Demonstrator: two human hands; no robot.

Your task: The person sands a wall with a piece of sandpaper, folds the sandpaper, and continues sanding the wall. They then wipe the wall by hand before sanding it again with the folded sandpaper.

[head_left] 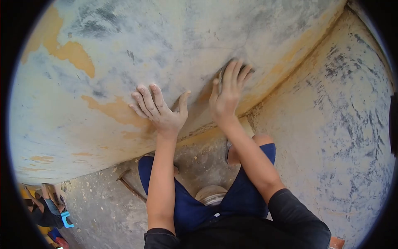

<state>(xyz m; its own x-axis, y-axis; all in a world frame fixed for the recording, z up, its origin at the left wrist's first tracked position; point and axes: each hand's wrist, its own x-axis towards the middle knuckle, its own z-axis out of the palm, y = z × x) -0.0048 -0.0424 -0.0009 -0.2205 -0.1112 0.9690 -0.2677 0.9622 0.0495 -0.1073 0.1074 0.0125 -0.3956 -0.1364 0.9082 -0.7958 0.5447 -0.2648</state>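
Against the patchy white and yellow wall (174, 45), my left hand (161, 108) lies with its fingers spread, dusty at the tips and holding nothing. Farther right and a little higher, my right hand (229, 92) presses a dark flat pad (226, 70) to the wall. The pad shows past the edges of my fingers, and most of it is hidden under them. An ochre patch (118, 111) of bare wall is just left of my left hand.
A second wall (323, 124) meets this one at a corner on the right. On the grey floor (99, 203) lies a curved rod-like object (132, 186). A round pale object (210, 194) is between my legs. At the lower left are another person (47, 207) and a blue plastic object (66, 219).
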